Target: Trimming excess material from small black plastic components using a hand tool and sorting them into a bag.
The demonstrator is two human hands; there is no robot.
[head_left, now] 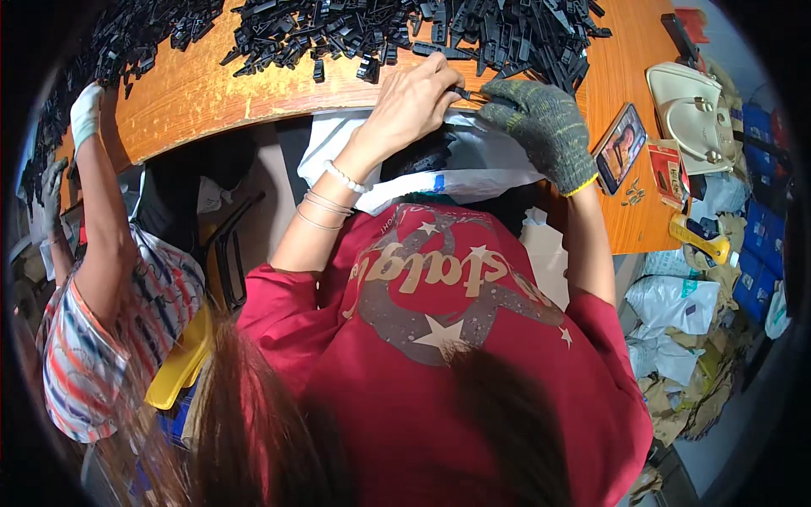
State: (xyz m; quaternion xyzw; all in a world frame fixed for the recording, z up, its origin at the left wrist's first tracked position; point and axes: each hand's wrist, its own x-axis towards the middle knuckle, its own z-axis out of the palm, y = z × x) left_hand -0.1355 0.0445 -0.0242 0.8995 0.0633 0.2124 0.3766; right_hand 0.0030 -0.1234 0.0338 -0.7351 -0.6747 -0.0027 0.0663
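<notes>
My bare left hand (411, 103), with a bead bracelet and thin bangles at the wrist, pinches a small black plastic part (466, 95) at the table's near edge. From the other side my right hand (541, 127), in a dark grey knitted glove with a yellow cuff, closes its fingertips on the same part. Its far end is partly hidden by the glove. Below both hands an open white plastic bag (490, 160) hangs at my lap, with dark pieces inside. Just beyond my hands lies a heap of black plastic parts (524, 38).
More black parts (312, 34) spread across the wooden table (211, 93). Right of my glove are a phone (621, 148), a red packet (667, 171), small seeds (634, 193) and a cream handbag (694, 114). At left a co-worker's gloved hand (86, 114) reaches onto the table.
</notes>
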